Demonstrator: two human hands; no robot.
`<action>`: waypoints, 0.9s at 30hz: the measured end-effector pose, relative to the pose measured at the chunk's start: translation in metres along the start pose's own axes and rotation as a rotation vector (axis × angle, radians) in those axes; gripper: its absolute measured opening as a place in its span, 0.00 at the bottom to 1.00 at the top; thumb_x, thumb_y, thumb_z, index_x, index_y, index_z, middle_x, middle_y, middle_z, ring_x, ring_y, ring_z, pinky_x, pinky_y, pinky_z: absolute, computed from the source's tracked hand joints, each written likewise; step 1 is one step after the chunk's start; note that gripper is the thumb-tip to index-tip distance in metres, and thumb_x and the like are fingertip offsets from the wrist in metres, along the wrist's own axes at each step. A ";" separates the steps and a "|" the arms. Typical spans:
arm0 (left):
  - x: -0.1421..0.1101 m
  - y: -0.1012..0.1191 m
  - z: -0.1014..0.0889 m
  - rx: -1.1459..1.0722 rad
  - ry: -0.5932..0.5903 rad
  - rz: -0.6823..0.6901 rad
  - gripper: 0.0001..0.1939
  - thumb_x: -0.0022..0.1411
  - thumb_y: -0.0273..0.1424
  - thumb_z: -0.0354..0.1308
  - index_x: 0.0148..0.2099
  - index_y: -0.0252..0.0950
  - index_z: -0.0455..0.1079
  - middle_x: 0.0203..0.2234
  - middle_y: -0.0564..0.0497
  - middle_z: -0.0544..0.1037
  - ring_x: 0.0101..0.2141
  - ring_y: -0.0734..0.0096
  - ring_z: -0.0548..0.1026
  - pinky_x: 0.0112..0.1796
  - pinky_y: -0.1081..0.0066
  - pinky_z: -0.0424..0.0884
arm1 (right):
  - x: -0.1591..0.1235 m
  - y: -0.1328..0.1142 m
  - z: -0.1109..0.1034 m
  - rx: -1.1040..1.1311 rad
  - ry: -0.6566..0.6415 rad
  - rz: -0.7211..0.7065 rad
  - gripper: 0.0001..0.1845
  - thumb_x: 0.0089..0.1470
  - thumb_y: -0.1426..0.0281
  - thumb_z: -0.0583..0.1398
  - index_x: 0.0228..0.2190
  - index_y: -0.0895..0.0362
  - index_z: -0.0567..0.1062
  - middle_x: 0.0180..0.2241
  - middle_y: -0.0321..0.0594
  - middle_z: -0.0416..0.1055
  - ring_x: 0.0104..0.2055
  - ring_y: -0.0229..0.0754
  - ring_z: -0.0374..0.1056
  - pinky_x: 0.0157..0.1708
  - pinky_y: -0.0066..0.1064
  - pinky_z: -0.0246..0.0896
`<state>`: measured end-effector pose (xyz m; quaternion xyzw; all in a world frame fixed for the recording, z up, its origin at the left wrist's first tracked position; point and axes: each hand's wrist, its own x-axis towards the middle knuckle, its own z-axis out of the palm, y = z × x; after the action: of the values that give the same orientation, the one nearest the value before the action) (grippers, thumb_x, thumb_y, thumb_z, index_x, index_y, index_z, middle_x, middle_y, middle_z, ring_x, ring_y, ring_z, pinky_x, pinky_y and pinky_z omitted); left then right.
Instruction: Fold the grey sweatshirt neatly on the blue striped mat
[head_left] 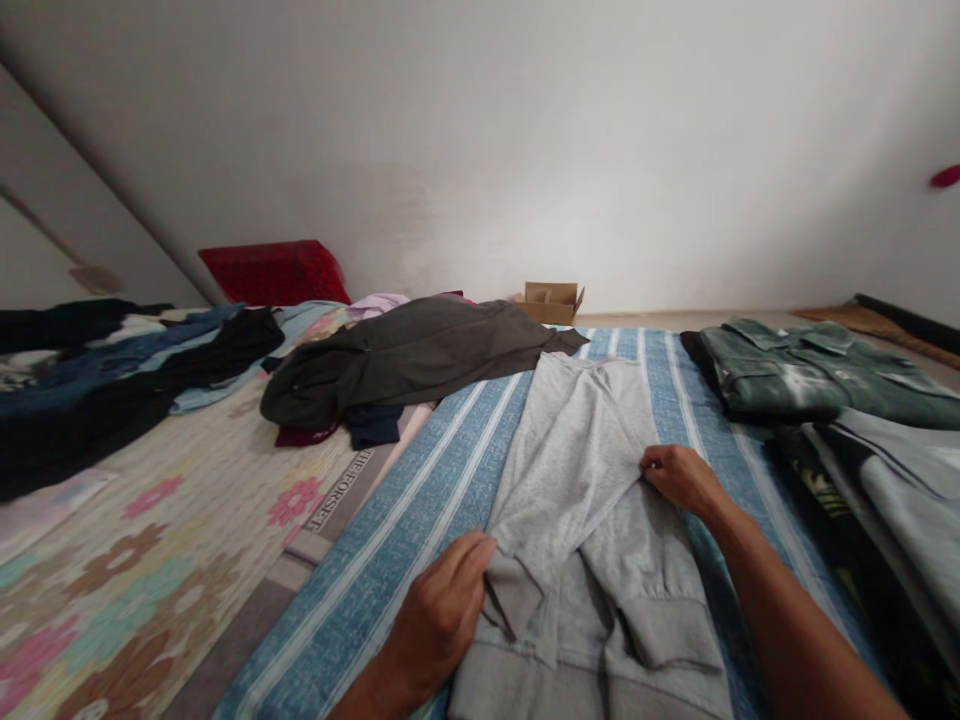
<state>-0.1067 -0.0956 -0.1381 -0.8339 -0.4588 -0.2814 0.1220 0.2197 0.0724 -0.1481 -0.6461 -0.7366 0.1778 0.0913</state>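
Observation:
A grey fleece sweatshirt [577, 520] lies spread on a blue-and-white striped mattress [390, 590], with a long part folded up toward the far end. My left hand [439, 615] grips a folded edge of the grey cloth near the bottom of the view. My right hand [679, 478] pinches the cloth at the right edge of the fold. A ribbed cuff [664, 630] lies folded on the sweatshirt between my hands, lower down.
A dark olive garment [405, 355] lies across the far end of the mattress. Green patterned shirts [817, 370] and folded clothes [892, 510] lie to the right. Heaped clothes [97, 385] sit on a floral mat [157, 580] at left. A red cushion [274, 273] and cardboard box [550, 303] stand by the wall.

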 end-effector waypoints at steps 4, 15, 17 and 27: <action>-0.006 -0.001 0.005 -0.020 0.092 -0.022 0.17 0.63 0.20 0.45 0.51 0.33 0.66 0.39 0.45 0.78 0.43 0.69 0.76 0.47 0.73 0.71 | -0.001 -0.002 -0.001 -0.014 -0.011 0.011 0.15 0.47 0.74 0.53 0.32 0.53 0.78 0.33 0.39 0.76 0.36 0.41 0.70 0.31 0.26 0.55; -0.010 0.014 -0.001 -0.305 0.096 -0.321 0.13 0.60 0.20 0.47 0.41 0.37 0.69 0.29 0.52 0.77 0.31 0.75 0.77 0.35 0.80 0.72 | -0.019 -0.040 -0.031 -0.194 0.107 -0.038 0.16 0.55 0.70 0.53 0.44 0.52 0.75 0.39 0.45 0.74 0.38 0.47 0.69 0.31 0.32 0.55; -0.010 0.015 -0.001 -0.357 0.081 -0.382 0.12 0.60 0.21 0.47 0.40 0.38 0.69 0.29 0.52 0.77 0.31 0.75 0.77 0.36 0.79 0.71 | -0.018 -0.069 -0.032 -0.218 0.123 -0.270 0.15 0.56 0.71 0.52 0.42 0.51 0.75 0.41 0.41 0.73 0.40 0.44 0.68 0.32 0.30 0.55; -0.007 0.017 -0.009 -0.633 -0.100 -0.749 0.08 0.56 0.28 0.47 0.31 0.39 0.67 0.25 0.53 0.75 0.29 0.70 0.74 0.33 0.75 0.69 | 0.023 -0.143 0.010 -0.348 -0.159 -0.851 0.10 0.53 0.77 0.54 0.27 0.57 0.74 0.35 0.43 0.71 0.42 0.44 0.64 0.40 0.31 0.55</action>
<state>-0.0985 -0.1133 -0.1341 -0.6201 -0.6245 -0.3912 -0.2691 0.0815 0.0792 -0.1051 -0.2767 -0.9597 0.0472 -0.0103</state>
